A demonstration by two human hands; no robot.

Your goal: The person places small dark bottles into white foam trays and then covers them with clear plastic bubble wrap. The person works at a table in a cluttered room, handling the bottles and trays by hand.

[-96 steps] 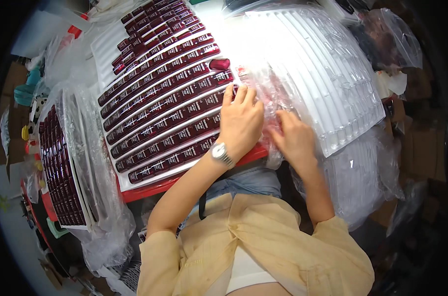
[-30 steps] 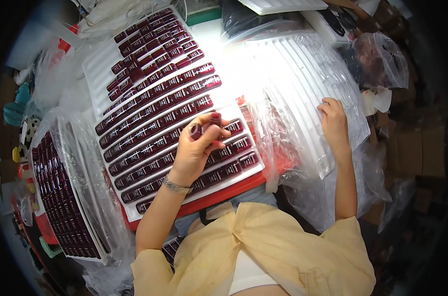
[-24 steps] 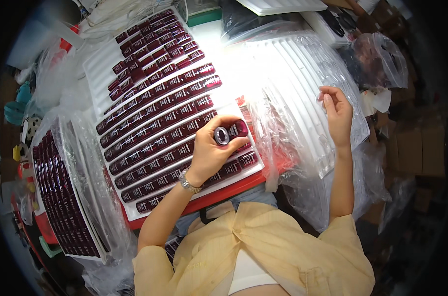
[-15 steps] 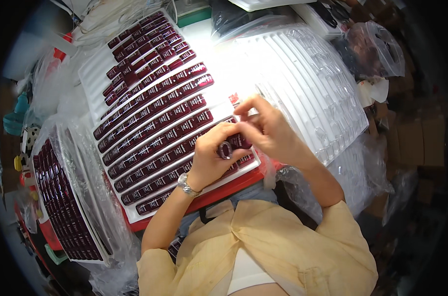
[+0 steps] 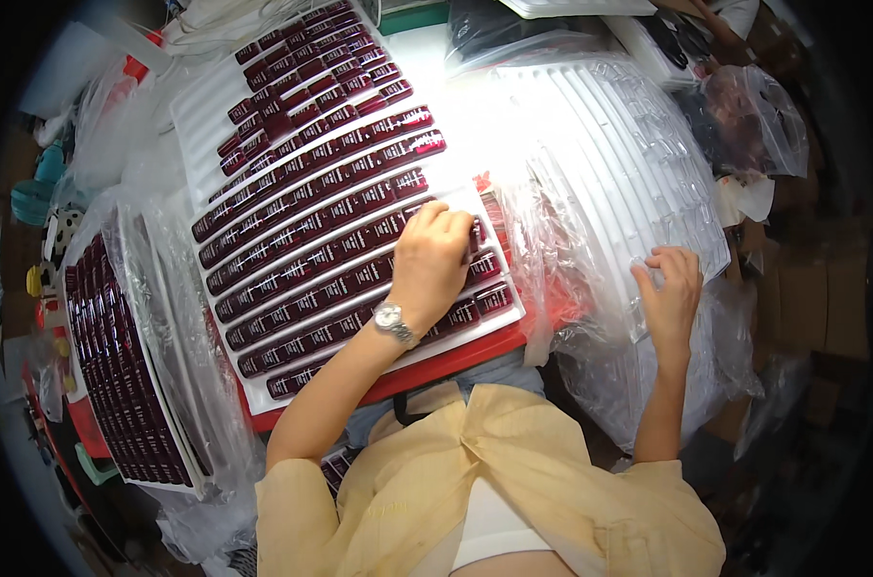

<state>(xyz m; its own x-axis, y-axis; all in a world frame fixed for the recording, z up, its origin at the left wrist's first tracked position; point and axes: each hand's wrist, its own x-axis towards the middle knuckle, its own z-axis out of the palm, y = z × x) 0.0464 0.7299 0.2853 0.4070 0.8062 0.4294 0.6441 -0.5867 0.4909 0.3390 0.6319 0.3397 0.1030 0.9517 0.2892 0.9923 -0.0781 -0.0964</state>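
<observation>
My left hand (image 5: 434, 260), with a watch on its wrist, is closed over the right part of a white ribbed tray (image 5: 515, 306). A small dark red bottle (image 5: 475, 234) shows past its fingers, low against the tray; the fingers cover most of it. Around it lie rows of similar dark red bottles (image 5: 316, 255) with pale print, side by side in the grooves. Off to the right, my right hand (image 5: 673, 293) hovers at the edge of a tray of clear pieces (image 5: 638, 183). Its fingers are bent, thumb apart, and nothing shows in them.
Crumpled clear plastic (image 5: 542, 250) lies between the two trays. A red edge (image 5: 379, 385) runs under the near side of the bottle tray. At left stands another tray of dark red bottles (image 5: 124, 365) wrapped in plastic. Cardboard boxes (image 5: 821, 288) are at far right.
My hands were together around a dark bottle. Now the left hand has lowered it onto the tray, and the right hand has let go and moved right to the clear pieces. The view has shifted slightly.
</observation>
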